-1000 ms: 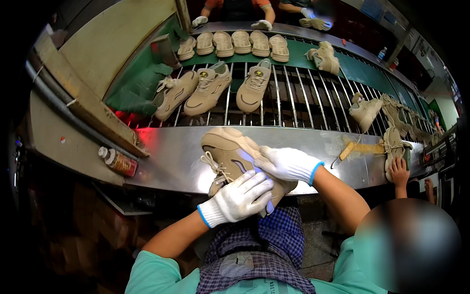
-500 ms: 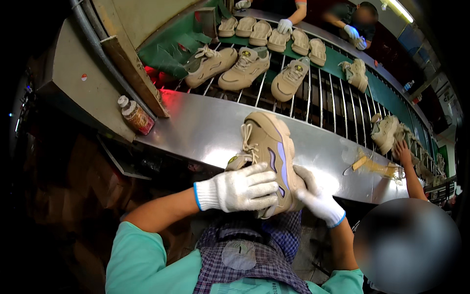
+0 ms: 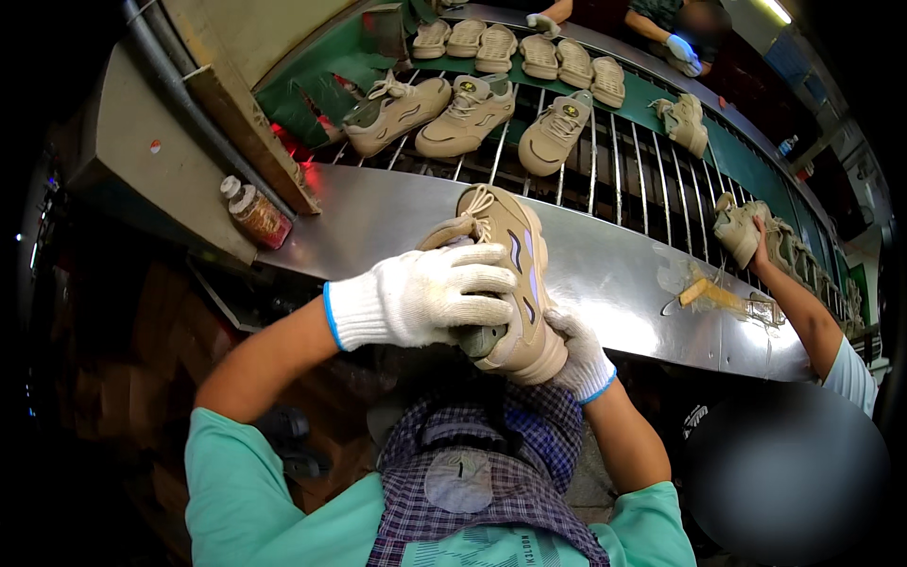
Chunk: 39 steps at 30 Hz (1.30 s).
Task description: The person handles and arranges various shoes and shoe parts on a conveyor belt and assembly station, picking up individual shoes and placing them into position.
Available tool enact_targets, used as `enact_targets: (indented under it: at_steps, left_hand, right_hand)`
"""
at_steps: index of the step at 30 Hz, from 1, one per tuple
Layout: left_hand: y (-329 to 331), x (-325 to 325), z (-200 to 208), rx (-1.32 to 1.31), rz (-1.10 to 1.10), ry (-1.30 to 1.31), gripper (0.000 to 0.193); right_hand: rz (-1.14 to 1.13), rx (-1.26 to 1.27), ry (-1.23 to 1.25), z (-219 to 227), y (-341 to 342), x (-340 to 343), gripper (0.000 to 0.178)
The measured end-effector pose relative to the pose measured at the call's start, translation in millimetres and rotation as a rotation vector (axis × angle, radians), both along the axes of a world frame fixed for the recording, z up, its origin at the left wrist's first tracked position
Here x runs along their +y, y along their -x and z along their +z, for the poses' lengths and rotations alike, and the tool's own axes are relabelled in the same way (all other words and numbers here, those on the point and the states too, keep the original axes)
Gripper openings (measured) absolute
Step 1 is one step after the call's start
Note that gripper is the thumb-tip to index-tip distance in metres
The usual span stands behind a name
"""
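Observation:
A beige lace-up sneaker (image 3: 529, 312) with lilac side stripes is held in front of me, toe pointing away and heel toward me. My left hand (image 3: 439, 291), in a white knit glove, wraps over the shoe's opening; its fingers lie across the collar and near side. My right hand (image 3: 578, 354), gloved too, grips the heel and sole from the right, with part of its fingers hidden behind the shoe. Beyond the ledge, three similar sneakers, the nearest one (image 3: 556, 134) among them, rest on metal bars.
A steel ledge (image 3: 624, 293) runs along the barred conveyor (image 3: 642, 180). Several beige soles (image 3: 539, 57) line its far side. A bottle (image 3: 255, 213) stands left; a yellow-handled tool (image 3: 697, 290) lies right. At right, a co-worker's hand (image 3: 759, 244) touches another shoe; two people work across.
The sneaker has turned so more of its opening shows and has tilted. My left hand has shifted up onto the collar. The co-worker's hand at right has moved up onto a shoe.

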<state>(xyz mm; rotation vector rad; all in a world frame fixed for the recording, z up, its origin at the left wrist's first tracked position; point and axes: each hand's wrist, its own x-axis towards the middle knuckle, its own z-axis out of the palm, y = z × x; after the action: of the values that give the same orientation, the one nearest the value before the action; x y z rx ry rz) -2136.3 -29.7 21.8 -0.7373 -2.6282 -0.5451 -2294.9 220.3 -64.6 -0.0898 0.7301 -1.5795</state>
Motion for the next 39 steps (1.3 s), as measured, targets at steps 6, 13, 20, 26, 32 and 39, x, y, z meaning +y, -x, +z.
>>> enact_targets:
  at_steps: [6, 13, 20, 26, 32, 39]
  left_hand:
    - [-1, -18, 5, -0.042, 0.025, -0.061, 0.067]
    - [1, -18, 1, -0.052, 0.065, -0.15, 0.065]
    - [-7, -6, -13, 0.098, 0.08, 0.031, 0.053]
    - [-7, -2, -14, 0.197, 0.084, -0.292, 0.068]
    - [-29, -39, -73, 0.162, 0.585, -0.449, 0.062]
    - [-41, -89, -141, 0.021, 1.13, -0.409, 0.046]
  right_hand:
    - [-0.042, 0.029, -0.097, 32, -9, -17, 0.065]
    - [-0.037, 0.126, -0.003, 40, -17, 4, 0.086]
    - [0.033, -0.061, 0.028, 13, -25, 14, 0.081]
    - [-0.168, -0.142, -0.061, 3, -34, 16, 0.085]
    - [-0.464, 0.207, -0.163, 76, 66, 5, 0.069]
    - [-1.039, 0.854, -0.552, 21, 296, 42, 0.083]
